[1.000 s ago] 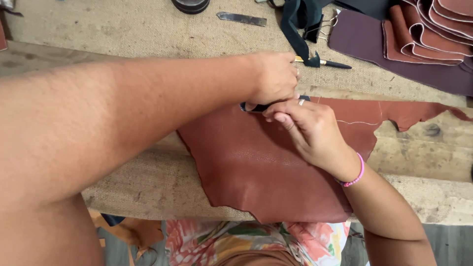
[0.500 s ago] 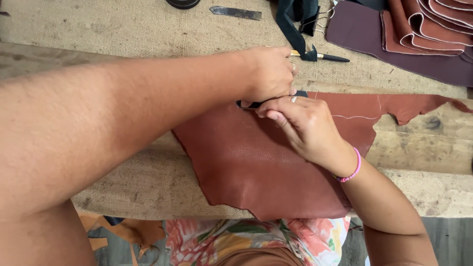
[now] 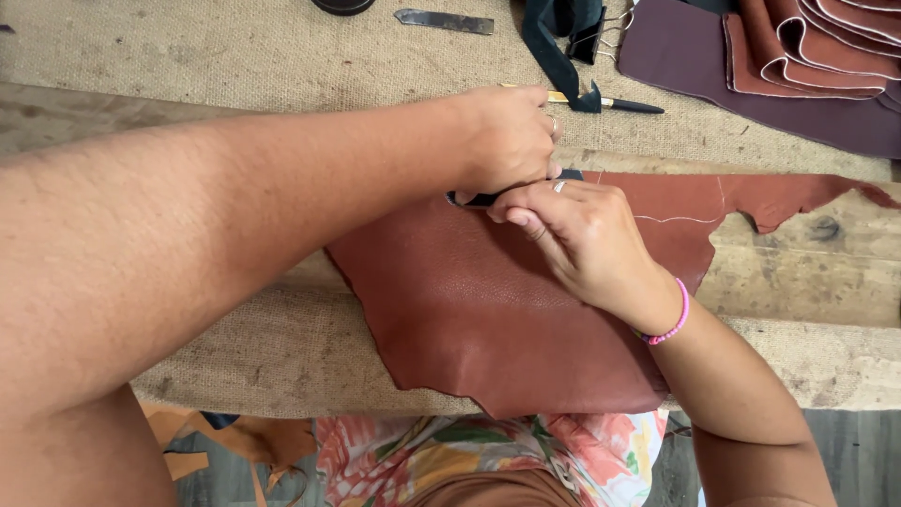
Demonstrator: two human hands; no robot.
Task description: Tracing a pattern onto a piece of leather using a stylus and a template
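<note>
I see everything from one camera on my head, looking steeply down and close over my workbench (image 3: 826, 272). My left hand (image 3: 507, 136) and right hand (image 3: 582, 235) meet just above the frame's middle; my lap fills the bottom edge, the bench's far side the top.

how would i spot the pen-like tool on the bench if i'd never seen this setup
Start at the burlap cloth covering the far side of the workbench, then look just beyond the left hand. The thin tool lies flat there, pale handle and dark pointed tip, crossed by a black strap. Unlike the flat grey metal blade farther back, it is round and two-toned.
</note>
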